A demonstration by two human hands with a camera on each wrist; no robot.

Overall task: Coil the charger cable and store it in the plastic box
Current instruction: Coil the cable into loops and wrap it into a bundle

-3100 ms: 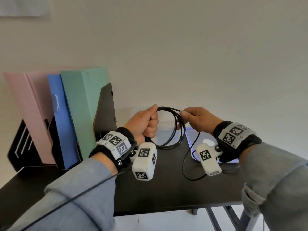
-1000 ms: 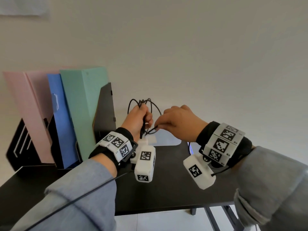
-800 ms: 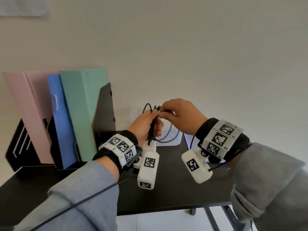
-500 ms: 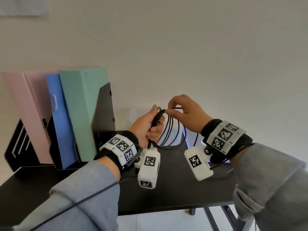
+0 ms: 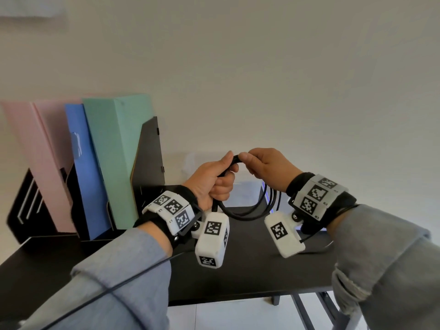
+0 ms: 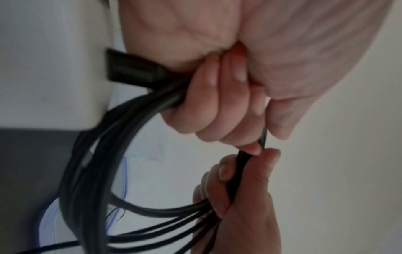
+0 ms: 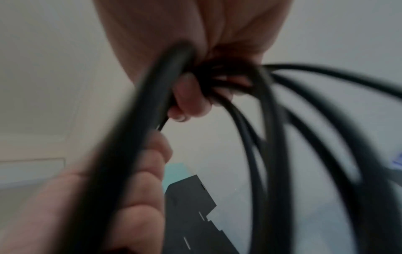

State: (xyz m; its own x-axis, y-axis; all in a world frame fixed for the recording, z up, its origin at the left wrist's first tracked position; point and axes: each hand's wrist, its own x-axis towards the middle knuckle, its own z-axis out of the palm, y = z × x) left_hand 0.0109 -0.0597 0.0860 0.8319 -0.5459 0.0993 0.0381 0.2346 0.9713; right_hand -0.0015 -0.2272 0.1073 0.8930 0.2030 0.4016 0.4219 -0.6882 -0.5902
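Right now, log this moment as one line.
left hand: grips cable coil | right hand: pinches coil top | plastic box: behind, no cable inside

plastic box [image 5: 266, 198] mostly hidden behind hands, cable [image 7: 272, 137] loops motion-blurred

The head view looks forward and down from above both forearms, taking in the black tabletop [image 5: 238, 270] across the lower frame and the pale wall above. The left wrist view sits very close under the left hand [image 6: 217, 103], facing along its fingers, with the right hand [image 6: 243, 189] at lower right. The right wrist view is as close, its right hand [image 7: 191, 96] at top. All three share the looped black charger cable [image 5: 240, 214] [image 6: 91, 171] [image 7: 272, 137].
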